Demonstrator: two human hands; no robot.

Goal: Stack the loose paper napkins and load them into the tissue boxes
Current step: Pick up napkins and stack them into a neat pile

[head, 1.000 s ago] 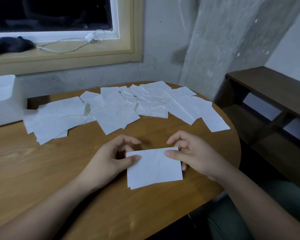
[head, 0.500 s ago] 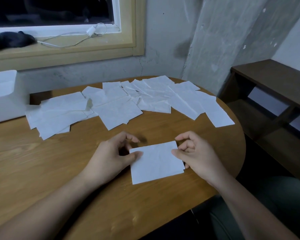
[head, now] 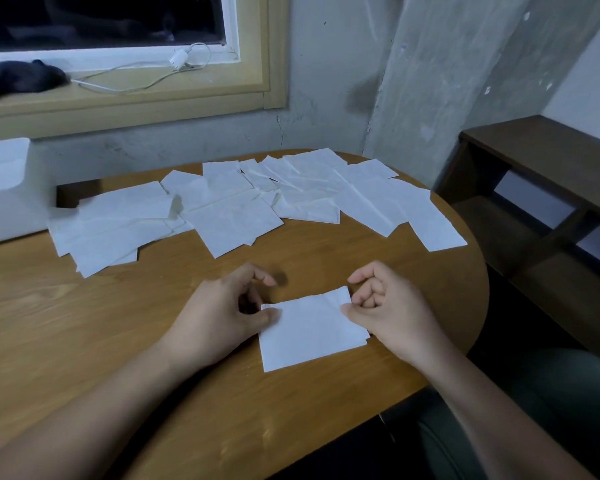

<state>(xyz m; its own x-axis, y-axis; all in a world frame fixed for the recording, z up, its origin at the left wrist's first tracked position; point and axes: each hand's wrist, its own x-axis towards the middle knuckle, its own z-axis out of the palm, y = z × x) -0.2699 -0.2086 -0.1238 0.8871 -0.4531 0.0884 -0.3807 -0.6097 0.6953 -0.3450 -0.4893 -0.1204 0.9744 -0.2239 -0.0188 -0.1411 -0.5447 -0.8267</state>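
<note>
A folded white napkin [head: 310, 332] lies on the wooden table [head: 118, 341] near its front edge. My left hand [head: 222, 313] pinches the napkin's upper left corner with thumb and curled fingers. My right hand [head: 385, 306] pinches the upper right corner, its fingers curled. Several loose white napkins [head: 236, 209] are spread in overlapping layers across the far half of the table. A white tissue box [head: 7, 188] stands at the far left edge of the table.
A window sill [head: 125, 95] behind the table carries a white cable with a plug and a dark object. A dark wooden shelf [head: 551, 188] stands to the right of the table. The concrete wall runs close behind.
Both hands stay at the napkin's top corners with the fingers curled tighter. The view has tipped slightly, and the napkin sits a little higher in it.
</note>
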